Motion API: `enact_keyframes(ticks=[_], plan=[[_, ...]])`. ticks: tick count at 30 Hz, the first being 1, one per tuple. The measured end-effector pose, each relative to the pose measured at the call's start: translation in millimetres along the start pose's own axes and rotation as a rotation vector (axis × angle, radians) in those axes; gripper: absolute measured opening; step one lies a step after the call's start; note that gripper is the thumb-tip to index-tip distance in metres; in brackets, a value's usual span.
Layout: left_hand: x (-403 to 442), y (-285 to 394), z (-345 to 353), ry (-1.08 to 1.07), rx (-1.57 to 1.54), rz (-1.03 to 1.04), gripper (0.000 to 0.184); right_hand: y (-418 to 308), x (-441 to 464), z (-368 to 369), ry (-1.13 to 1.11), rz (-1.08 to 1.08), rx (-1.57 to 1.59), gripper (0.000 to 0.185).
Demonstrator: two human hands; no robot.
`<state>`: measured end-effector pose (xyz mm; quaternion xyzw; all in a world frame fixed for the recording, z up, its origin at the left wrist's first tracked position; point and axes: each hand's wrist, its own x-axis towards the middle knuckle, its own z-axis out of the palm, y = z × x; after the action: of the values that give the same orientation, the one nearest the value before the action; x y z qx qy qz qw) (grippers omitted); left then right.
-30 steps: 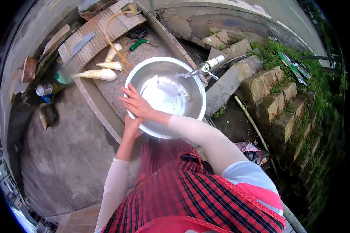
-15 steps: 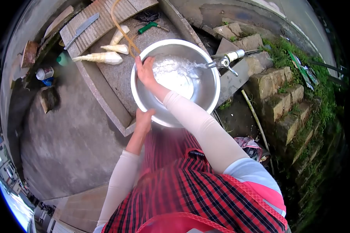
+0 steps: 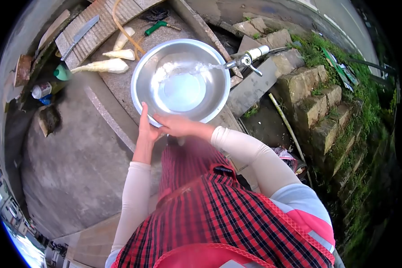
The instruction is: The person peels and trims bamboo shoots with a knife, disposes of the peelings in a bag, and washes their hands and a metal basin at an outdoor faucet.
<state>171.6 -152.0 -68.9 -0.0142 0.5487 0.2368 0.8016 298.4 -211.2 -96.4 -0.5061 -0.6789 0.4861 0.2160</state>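
Observation:
A wide metal basin point(image 3: 220, 96) with shallow water inside stands under a running tap point(image 3: 245, 61). My left hand point(image 3: 148, 134) is at its near left rim, one digit stretched up along the edge and the other fingers mostly hidden. Crossing in front of it, my right hand point(image 3: 178, 125) grips the near rim with its thumb at the edge; its fingertips are partly hidden. The two hands touch or overlap. Water streams from the tap across the far side of the basin, splashing white.
Peeled white pointed vegetables point(image 3: 103, 66), a green-handled tool point(image 3: 156, 28) and a hose point(image 3: 120, 22) lie left of the basin. A knife point(image 3: 80, 36) rests on the ridged washboard slab point(image 3: 100, 21). Stone blocks point(image 3: 310, 82) and a pole point(image 3: 286, 126) are at the right.
My right hand has come out of the basin's far left side to its near rim. My left hand has shifted left along the rim. The basin sits slightly farther left of the tap.

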Motion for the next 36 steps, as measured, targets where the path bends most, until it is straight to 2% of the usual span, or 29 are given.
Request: enact_keyframes(ticks=[1,2,4,5,8,9,11,12,13,15,18,20,22,24,25,27,29,30,31,33,34,35,36], plan=[[19.1,-1.9,-16.3,-0.015,0.004,-0.158,0.065,13.0,-8.9,14.2,0.094,-0.087,-0.041,0.052],[27.0,-6.1,-19.4,-0.007,0.071,-0.178,0.061,14.0,-15.8,16.0,0.187,-0.176,-0.082,0.051],[39.2,-12.8,-24.8,0.011,0.21,-0.214,0.052,1.7,-24.9,0.3,0.104,-0.059,-0.136,0.048],[44.0,-12.9,-27.2,0.01,0.2,-0.2,0.035,-17.4,-32.6,-22.8,0.034,0.009,-0.166,0.047],[28.4,-14.6,-15.2,0.076,0.267,-0.08,0.033,-25.6,-71.5,-58.5,-0.096,0.17,-0.295,0.04],[17.9,-12.7,-9.3,0.102,0.215,-0.009,0.037,-21.0,-85.9,-71.3,-0.121,0.213,-0.347,0.037],[-10.3,-0.6,0.5,0.095,0.343,0.1,0.039,53.0,-119.0,-84.0,0.046,0.116,-0.538,0.029],[-19.7,-0.9,0.3,0.101,0.406,0.149,0.04,85.1,-129.9,-106.1,0.083,-0.111,-0.675,0.024],[-21.2,-3.8,-1.4,0.118,0.433,0.191,0.039,92.9,-127.6,-135.9,-0.009,-0.043,-0.761,0.025],[-24.9,-14.4,8.5,0.138,0.483,0.263,0.036,107.1,-99.6,-166.0,0.019,0.114,-0.945,0.033],[-24.7,-19.2,22.2,0.168,0.526,0.294,0.042,93.2,-71.7,-94.0,-0.101,0.486,-1.169,0.046],[-24.7,-26.7,18.9,0.184,0.506,0.337,0.043,60.3,-61.7,-44.9,-0.021,0.671,-0.61,0.058],[-22.0,-25.8,12.7,0.198,0.515,0.279,0.043,10.7,-40.6,-35.8,-0.143,0.722,-0.266,0.056],[-22.0,-22.2,13.1,0.177,0.446,0.256,0.043,24.9,-40.5,-27.2,-0.202,0.176,0.238,0.054],[-20.7,-23.5,8.6,0.195,0.448,0.248,0.043,31.3,-48.0,-30.8,-0.275,0.269,0.146,0.048],[-21.2,-27.8,-5.5,0.229,0.46,0.235,0.044,47.6,-63.2,-79.0,-0.422,0.262,-0.384,0.043],[-32.2,-28.7,0.1,0.216,0.44,0.238,0.039,121.3,-54.7,-84.1,-0.178,0.616,-0.653,0.035],[-36.0,-31.2,1.4,0.22,0.436,0.244,0.034,130.7,-40.1,-99.9,0.099,0.643,-0.465,0.028],[-37.5,-31.7,1.9,0.209,0.456,0.225,0.034,124.7,-11.0,-116.0,0.345,0.887,-0.185,0.024],[-41.6,-36.5,1.9,0.2,0.506,0.208,0.031,200.3,36.2,-98.3,0.55,0.299,-0.543,0.026],[-39.9,-36.9,0.8,0.183,0.508,0.198,0.035,185.5,81.7,-81.3,0.721,0.704,-0.337,0.029],[-38.0,-37.9,-1.8,0.167,0.509,0.185,0.039,121.8,98.6,-82.4,0.862,0.708,0.023,0.028],[-37.2,-38.2,-3.7,0.152,0.509,0.171,0.044,102.1,112.6,-60.5,0.831,0.468,-0.094,0.026]])
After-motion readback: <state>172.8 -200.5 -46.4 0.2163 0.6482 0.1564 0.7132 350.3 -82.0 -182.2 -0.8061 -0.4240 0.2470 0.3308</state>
